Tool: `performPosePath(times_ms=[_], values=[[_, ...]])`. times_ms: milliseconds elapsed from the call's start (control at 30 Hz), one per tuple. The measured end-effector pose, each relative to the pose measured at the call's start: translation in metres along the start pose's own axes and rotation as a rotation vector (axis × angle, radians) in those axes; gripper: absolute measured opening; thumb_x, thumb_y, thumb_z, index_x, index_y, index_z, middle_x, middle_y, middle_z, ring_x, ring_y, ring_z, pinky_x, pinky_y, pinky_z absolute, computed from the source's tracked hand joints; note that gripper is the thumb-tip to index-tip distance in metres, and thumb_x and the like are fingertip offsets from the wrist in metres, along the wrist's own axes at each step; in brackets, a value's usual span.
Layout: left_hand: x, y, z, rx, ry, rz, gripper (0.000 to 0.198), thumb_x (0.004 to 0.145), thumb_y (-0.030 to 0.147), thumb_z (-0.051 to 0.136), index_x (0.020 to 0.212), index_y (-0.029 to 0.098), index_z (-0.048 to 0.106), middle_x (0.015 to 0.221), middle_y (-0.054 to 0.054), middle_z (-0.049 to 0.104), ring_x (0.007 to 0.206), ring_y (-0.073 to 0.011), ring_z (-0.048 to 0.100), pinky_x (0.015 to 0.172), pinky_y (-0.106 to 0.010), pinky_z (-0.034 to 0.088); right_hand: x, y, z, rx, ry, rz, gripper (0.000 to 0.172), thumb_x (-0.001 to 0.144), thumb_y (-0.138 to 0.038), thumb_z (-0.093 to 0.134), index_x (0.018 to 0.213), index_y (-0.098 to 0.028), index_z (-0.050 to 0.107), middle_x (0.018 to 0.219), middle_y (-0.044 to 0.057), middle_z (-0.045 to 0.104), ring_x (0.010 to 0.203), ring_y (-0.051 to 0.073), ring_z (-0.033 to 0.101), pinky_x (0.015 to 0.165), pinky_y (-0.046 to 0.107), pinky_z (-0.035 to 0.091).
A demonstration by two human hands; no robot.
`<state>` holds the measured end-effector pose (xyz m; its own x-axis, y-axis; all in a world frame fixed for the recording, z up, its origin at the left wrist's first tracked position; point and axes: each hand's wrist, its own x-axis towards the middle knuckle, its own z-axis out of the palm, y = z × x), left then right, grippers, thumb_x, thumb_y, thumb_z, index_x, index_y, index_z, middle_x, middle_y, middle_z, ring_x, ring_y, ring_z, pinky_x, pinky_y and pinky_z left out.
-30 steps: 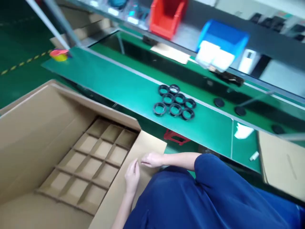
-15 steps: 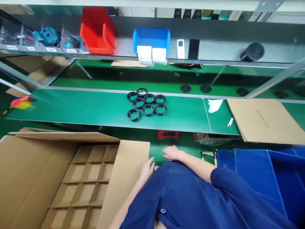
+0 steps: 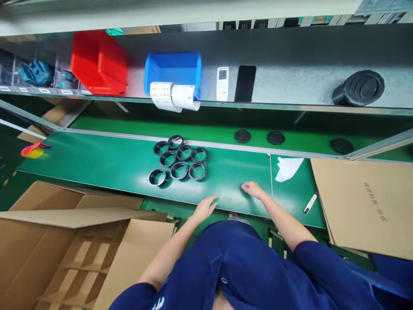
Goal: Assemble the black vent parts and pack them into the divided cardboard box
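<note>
Eight black rings (image 3: 178, 163) sit in a tight cluster on the green bench (image 3: 226, 181), left of centre, lying flat with their holes facing up, and nobody's touching them. Both hands are reaching out from navy sleeves (image 3: 306, 258), open with the fingers loosely spread, and neither has hold of anything. The left hand (image 3: 204, 209) is at the front edge of the bench, the nearer of the two to the rings but not on them. The right hand (image 3: 253, 189) is further along, just short of a seam in the bench top. Hard to say from this angle whether its fingertips are actually on the surface or hovering just above it.

Past the seam there's a crumpled white tissue (image 3: 288, 168), a white marker (image 3: 310, 203) and a big flat cardboard sheet (image 3: 364, 202). Lower left is a cardboard carton (image 3: 106, 232) with a grid divider inside. Three black discs (image 3: 242, 136) lie on the bench behind. Up on the shelf (image 3: 284, 86) are a red bin (image 3: 98, 64), a blue bin (image 3: 172, 71) with paper labels (image 3: 172, 95) hanging off it, a white remote (image 3: 222, 84) and a black phone (image 3: 245, 84).
</note>
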<state>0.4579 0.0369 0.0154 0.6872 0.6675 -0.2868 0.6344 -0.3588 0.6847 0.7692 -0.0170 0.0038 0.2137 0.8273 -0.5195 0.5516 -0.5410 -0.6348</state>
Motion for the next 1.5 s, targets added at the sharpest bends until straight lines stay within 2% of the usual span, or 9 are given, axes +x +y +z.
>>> performPosePath(times_ms=[233,400,533,667,800,967,1133,1367,1500], values=[[-0.019,-0.019,0.002,0.011,0.130,-0.239,0.041,0.095,0.031,0.049,0.128,0.018,0.070,0.132,-0.013,0.072,0.124,-0.0280,0.068,0.112,-0.045,0.051,0.162,-0.018,-0.134,0.629,0.329,0.233,0.019,0.097,-0.037,0.057,0.091,-0.020,0.064,0.079,0.006,0.069,0.072,0.015,0.067,0.077,0.029,0.060],[-0.031,-0.043,-0.015,0.077,0.353,-0.387,0.043,0.096,0.035,0.049,0.131,0.021,0.068,0.136,-0.011,0.070,0.129,-0.0283,0.065,0.112,-0.048,0.051,0.233,-0.049,-0.147,1.038,0.424,0.477,0.017,0.097,-0.028,0.063,0.084,-0.021,0.054,0.064,-0.001,0.058,0.058,0.013,0.061,0.062,0.028,0.058],[0.034,-0.033,-0.053,0.265,0.470,-0.318,0.059,0.100,0.043,0.046,0.153,0.016,0.050,0.160,-0.015,0.047,0.155,-0.0316,0.034,0.121,-0.055,0.037,0.249,-0.058,-0.137,1.106,0.387,0.438,0.033,0.093,-0.018,0.070,0.075,-0.023,0.043,0.056,-0.005,0.054,0.051,0.009,0.056,0.055,0.021,0.055],[0.126,-0.031,-0.080,0.398,0.419,-0.443,0.062,0.105,0.044,0.038,0.161,0.019,0.039,0.172,-0.014,0.025,0.160,-0.0371,0.016,0.123,-0.068,0.023,0.218,-0.048,-0.135,1.187,0.395,0.285,0.046,0.083,-0.023,0.085,0.071,-0.021,0.040,0.055,-0.008,0.053,0.056,0.007,0.061,0.064,0.018,0.058],[0.163,-0.030,-0.064,0.405,0.326,-0.488,0.062,0.105,0.047,0.036,0.160,0.021,0.041,0.171,-0.013,0.027,0.157,-0.0434,0.019,0.121,-0.074,0.014,0.145,-0.031,-0.129,1.230,0.358,0.101,0.053,0.065,-0.040,0.096,0.070,-0.020,0.048,0.061,-0.007,0.058,0.067,0.011,0.069,0.070,0.023,0.061],[0.146,0.005,-0.029,0.252,0.229,-0.377,0.062,0.103,0.047,0.040,0.161,0.027,0.040,0.171,-0.008,0.028,0.158,-0.0438,0.014,0.122,-0.074,0.005,0.061,-0.035,-0.104,1.319,0.308,-0.099,0.057,0.059,-0.050,0.097,0.069,-0.021,0.050,0.065,-0.007,0.062,0.072,0.012,0.072,0.070,0.023,0.061],[0.134,0.072,-0.038,-0.357,0.395,-0.332,0.077,0.093,0.056,0.059,0.161,0.026,0.038,0.176,-0.007,0.012,0.161,-0.0359,-0.008,0.126,-0.066,-0.007,0.014,-0.076,-0.067,1.416,0.214,-0.063,0.047,0.062,-0.047,0.097,0.072,-0.021,0.059,0.069,-0.005,0.068,0.073,0.011,0.073,0.067,0.019,0.060],[0.111,0.127,-0.089,-1.659,0.010,0.082,0.092,0.085,0.082,0.048,0.152,0.020,0.047,0.155,-0.019,0.051,0.145,-0.0440,0.045,0.118,-0.069,0.032,-0.030,-0.137,-0.021,1.306,-0.273,-0.105,0.039,0.069,-0.047,0.093,0.086,-0.019,0.071,0.079,0.001,0.075,0.073,0.012,0.072,0.064,0.020,0.061],[0.078,0.132,-0.102,-1.895,0.181,0.084,0.079,0.092,0.070,0.053,0.153,0.020,0.046,0.154,-0.017,0.053,0.145,-0.0382,0.048,0.119,-0.064,0.034,-0.037,-0.145,-0.022,1.012,-0.305,-0.188,0.054,0.078,-0.069,0.077,0.085,-0.016,0.072,0.079,0.008,0.073,0.070,0.017,0.069,0.064,0.029,0.061]])
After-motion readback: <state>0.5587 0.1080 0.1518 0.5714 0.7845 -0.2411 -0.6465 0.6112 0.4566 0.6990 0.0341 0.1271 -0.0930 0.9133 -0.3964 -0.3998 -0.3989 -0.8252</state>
